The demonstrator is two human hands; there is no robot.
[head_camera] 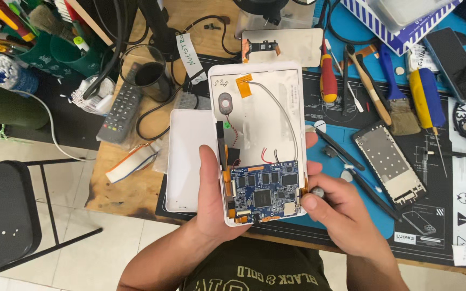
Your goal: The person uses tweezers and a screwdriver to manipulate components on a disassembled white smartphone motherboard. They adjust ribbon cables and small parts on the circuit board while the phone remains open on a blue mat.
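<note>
My left hand (211,196) holds an opened white tablet (260,108) by its near left edge, thumb lying on the inner side. The tablet shows a blue circuit board (265,188) at its near end, a round speaker (226,102), an orange flex strip (244,86) and grey, red and black wires. My right hand (338,213) is at the tablet's near right edge, fingers curled, pinching a small dark tool tip (317,192) against the board's corner. What the tool is, I cannot tell.
A white back cover (184,156) lies left of the tablet. A blue mat (351,124) carries a red screwdriver (328,75), brushes (397,102), tweezers and a phone frame (392,164). A remote control (120,113), a glass cup (149,73) and tool cups stand at the left.
</note>
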